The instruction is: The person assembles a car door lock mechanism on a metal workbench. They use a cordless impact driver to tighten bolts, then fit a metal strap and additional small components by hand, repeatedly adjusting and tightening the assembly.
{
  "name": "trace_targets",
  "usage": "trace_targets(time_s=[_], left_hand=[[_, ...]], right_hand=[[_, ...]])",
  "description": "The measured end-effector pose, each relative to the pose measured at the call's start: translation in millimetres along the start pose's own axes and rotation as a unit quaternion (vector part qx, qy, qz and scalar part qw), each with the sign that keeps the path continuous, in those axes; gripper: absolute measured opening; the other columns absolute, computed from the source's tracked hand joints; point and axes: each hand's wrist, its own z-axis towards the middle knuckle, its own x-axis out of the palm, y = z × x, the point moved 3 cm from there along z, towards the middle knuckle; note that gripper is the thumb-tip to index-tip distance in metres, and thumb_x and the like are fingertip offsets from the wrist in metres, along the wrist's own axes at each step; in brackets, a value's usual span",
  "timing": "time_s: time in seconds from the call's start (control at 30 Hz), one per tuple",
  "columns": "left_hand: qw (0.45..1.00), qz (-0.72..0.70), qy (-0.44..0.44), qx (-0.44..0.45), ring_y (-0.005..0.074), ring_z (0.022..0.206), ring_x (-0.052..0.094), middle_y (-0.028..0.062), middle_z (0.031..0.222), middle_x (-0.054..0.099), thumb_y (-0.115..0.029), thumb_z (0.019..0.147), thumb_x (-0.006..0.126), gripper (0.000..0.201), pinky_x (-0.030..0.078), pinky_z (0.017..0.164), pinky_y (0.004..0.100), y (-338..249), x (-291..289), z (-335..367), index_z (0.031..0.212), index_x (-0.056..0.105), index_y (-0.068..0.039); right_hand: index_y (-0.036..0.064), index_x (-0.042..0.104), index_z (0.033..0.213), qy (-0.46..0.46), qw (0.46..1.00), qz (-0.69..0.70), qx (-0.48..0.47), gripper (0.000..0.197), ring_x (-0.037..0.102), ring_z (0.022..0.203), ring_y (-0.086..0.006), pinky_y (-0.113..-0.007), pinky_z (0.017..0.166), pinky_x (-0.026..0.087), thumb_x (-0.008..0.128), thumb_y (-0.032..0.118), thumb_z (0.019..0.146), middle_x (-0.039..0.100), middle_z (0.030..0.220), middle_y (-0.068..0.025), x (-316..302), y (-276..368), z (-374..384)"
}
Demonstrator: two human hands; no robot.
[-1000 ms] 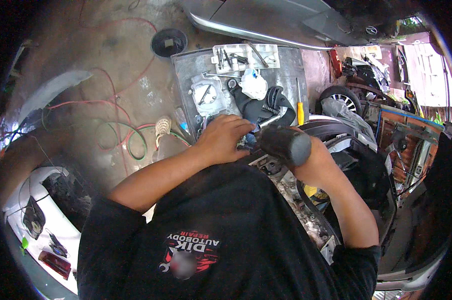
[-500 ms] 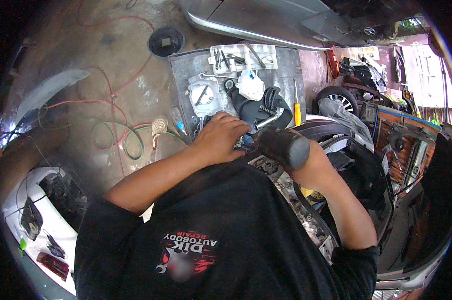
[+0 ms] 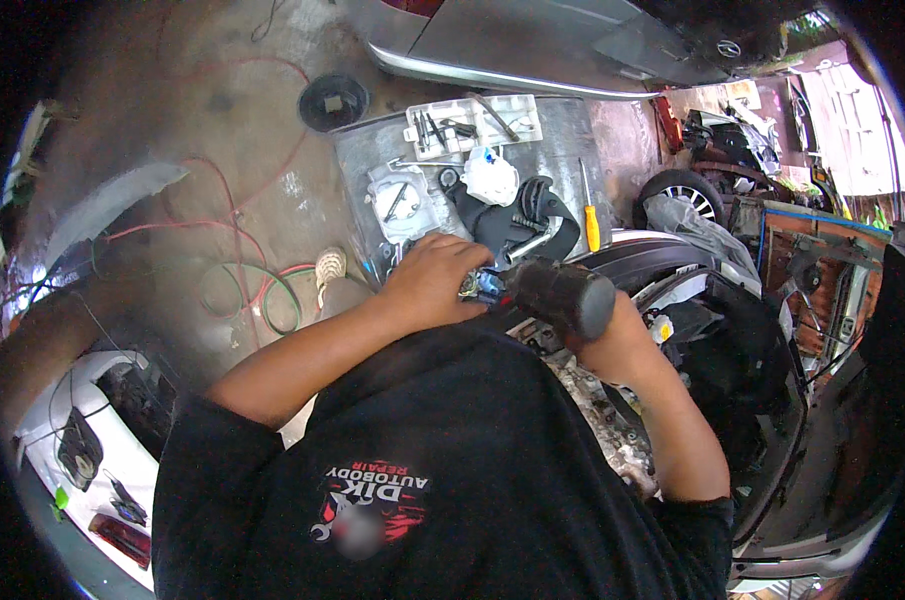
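A black rubber mallet [image 3: 564, 296] is in my right hand [image 3: 612, 342]; its thick round head hides the handle and most of my fingers. Just left of the mallet head, my left hand [image 3: 430, 282] is curled over a small part with blue and metallic pieces [image 3: 485, 287], whose kind I cannot make out. Beyond my hands, a dark board [image 3: 562, 135] carries a white plastic housing [image 3: 400, 200], a white rounded piece [image 3: 491, 177], a black curved part [image 3: 492, 215] and a yellow-handled screwdriver [image 3: 591, 225].
A compartmented tool case [image 3: 472, 125] lies at the board's far side. A black bucket [image 3: 334, 103] stands on the floor, left of a grey car [image 3: 532, 45]. Red and green hoses [image 3: 240, 240] loop across the floor. Car parts and a wheel [image 3: 682, 200] sit at right.
My right forearm has shifted slightly left, and the mallet head sits slightly lower and further left. More of the blue part shows beside my left fingers. The whole view has tilted a little.
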Motion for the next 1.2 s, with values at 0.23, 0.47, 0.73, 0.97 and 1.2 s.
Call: trace_targets(time_s=[0.23, 0.47, 0.73, 0.97, 1.2], left_hand=[[0.997, 0.01, 0.055, -0.052, 0.041, 0.113, 0.07, 0.0185, 0.114, 0.074, -0.026, 0.084, 0.082, 0.043, 0.056, 0.098, 0.0512, -2, -3, 10, 0.124, 0.072, -0.012], [0.98, 0.13, 0.11, -0.106, 0.0461, 0.097, 0.073, 0.0214, 0.099, 0.077, -0.025, 0.086, 0.079, 0.034, 0.058, 0.087, 0.0583, -25, -7, 29, 0.116, 0.072, -0.011], [0.972, 0.157, 0.166, -0.059, 0.0439, 0.091, 0.075, 0.0209, 0.095, 0.077, -0.023, 0.085, 0.078, 0.023, 0.059, 0.083, 0.0562, -18, -8, 44, 0.103, 0.076, -0.008], [0.942, 0.224, 0.248, 0.026, 0.0436, 0.09, 0.074, 0.019, 0.093, 0.076, -0.024, 0.084, 0.078, 0.025, 0.059, 0.082, 0.0551, -32, -17, 63, 0.102, 0.076, -0.007], [0.961, 0.18, 0.206, 0.037, 0.042, 0.085, 0.074, 0.018, 0.09, 0.076, -0.024, 0.082, 0.081, 0.026, 0.058, 0.076, 0.0518, -25, -16, 61, 0.1, 0.075, -0.007]], right_hand=[[0.0059, 0.073, 0.128, -0.039, 0.996, 0.082, 0.019, 0.044, 0.075, 0.113, -0.0389, -0.045, 0.099, 0.059, 0.078, 0.006, 0.084, 0.078, 0.117, -0.0202, 17, -36, -11], [0.0062, 0.074, 0.125, -0.061, 0.99, 0.127, 0.016, 0.04, 0.076, 0.108, -0.0398, -0.045, 0.097, 0.059, 0.076, 0.01, 0.085, 0.079, 0.115, -0.0203, 18, -34, -15], [0.002, 0.071, 0.125, -0.07, 0.974, 0.217, 0.004, 0.04, 0.076, 0.108, -0.034, -0.042, 0.1, 0.058, 0.076, 0.008, 0.085, 0.078, 0.116, -0.0198, 27, -60, -12], [0.0029, 0.072, 0.129, -0.029, 0.924, 0.378, 0.051, 0.047, 0.071, 0.098, -0.0192, -0.036, 0.088, 0.058, 0.08, 0.002, 0.082, 0.077, 0.114, -0.0059, 18, -81, -18], [0.0033, 0.074, 0.115, -0.064, 0.884, 0.46, 0.055, 0.031, 0.067, 0.08, -0.0152, -0.033, 0.068, 0.055, 0.078, 0.0, 0.085, 0.074, 0.099, -0.0032, 1, -124, -19]])
